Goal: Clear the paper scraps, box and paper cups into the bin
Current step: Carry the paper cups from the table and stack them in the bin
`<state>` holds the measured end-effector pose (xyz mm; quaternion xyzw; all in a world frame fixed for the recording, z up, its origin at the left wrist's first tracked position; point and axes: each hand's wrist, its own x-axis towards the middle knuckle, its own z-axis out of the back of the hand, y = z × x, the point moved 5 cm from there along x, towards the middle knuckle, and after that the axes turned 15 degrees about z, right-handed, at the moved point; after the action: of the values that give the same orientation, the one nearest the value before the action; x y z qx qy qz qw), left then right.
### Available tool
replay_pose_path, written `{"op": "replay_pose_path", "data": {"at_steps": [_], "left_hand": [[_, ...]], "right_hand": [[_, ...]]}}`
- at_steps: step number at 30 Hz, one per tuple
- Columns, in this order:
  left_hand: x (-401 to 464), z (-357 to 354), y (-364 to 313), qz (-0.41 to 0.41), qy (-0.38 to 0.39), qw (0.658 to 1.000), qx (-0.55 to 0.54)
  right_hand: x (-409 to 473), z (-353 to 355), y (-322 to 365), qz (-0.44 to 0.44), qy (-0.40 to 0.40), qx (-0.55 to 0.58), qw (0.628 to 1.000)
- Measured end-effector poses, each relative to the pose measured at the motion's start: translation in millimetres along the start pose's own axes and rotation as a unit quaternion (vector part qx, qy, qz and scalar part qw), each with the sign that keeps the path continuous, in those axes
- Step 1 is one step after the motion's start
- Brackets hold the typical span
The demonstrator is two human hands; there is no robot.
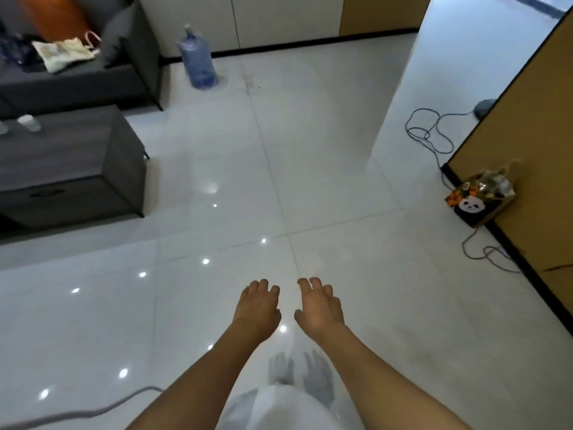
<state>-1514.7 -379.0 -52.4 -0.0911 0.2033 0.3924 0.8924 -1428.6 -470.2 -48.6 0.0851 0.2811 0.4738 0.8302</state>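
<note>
Head view: glossy white tile floor [310, 150].

Two pale paper cups [28, 122] upright, close together, on the dark grey table [77, 150]

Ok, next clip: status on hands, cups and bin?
Left hand and right hand open, empty, held out over floor. Cups on dark table, far left, out of reach. No bin in view. Path to table clear.
</note>
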Motion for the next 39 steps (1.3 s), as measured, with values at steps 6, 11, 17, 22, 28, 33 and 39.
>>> {"op": "replay_pose_path", "data": {"at_steps": [6,11,17,22,28,33,39], "left_hand": [[77,43,61,0.062,-0.005,0.997,-0.042],[169,82,85,0.100,-0.024,0.991,-0.079],[284,146,112,0.169,-0.039,0.976,-0.132],[362,194,136,0.203,-0.044,0.964,-0.166],[453,235,181,0.224,-0.050,0.957,-0.179],[551,271,248,0.232,-0.055,0.955,-0.177],[665,329,337,0.247,-0.056,0.949,-0.187]], "right_hand": [[109,34,38,0.056,0.023,-0.030,0.998],[217,73,45,0.104,0.042,-0.064,0.992],[350,147,48,0.157,0.058,-0.098,0.981],[445,196,67,0.187,0.067,-0.111,0.974],[552,226,104,0.235,0.054,-0.146,0.959],[670,250,153,0.246,0.069,-0.150,0.955],[808,291,226,0.255,0.073,-0.150,0.952]]}}
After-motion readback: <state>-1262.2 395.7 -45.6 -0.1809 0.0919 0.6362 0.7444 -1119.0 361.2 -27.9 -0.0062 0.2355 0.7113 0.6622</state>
